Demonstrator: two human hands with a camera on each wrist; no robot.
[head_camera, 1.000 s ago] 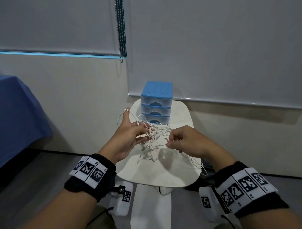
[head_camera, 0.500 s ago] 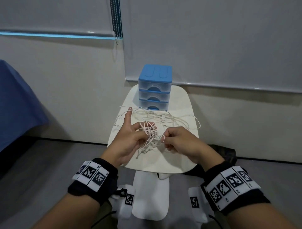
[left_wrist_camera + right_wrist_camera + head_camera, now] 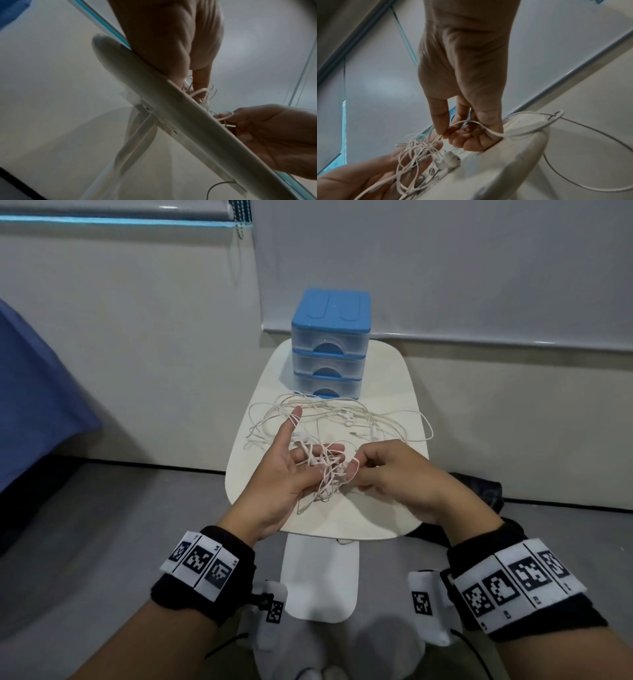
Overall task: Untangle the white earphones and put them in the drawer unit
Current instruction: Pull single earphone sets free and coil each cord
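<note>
Since the earlier frame, white earphones (image 3: pixel 329 419) spread wider across the table (image 3: pixel 387 518), knotted; left hand (image 3: pixel 284 474) open beneath, right hand (image 3: pixel 394 470) pinches a loop.

The white earphones (image 3: pixel 329 419) are now spread further across the bench (image 3: pixel 387 508), with long loops laid out in front of the drawer unit (image 3: pixel 329 344) where a second ago they were bunched between the hands. The left hand (image 3: pixel 287 470) is opened wider, its fingers splayed under the knot. The right hand (image 3: pixel 394 470) is brought closer, a loop pinched beside the knot.
</note>
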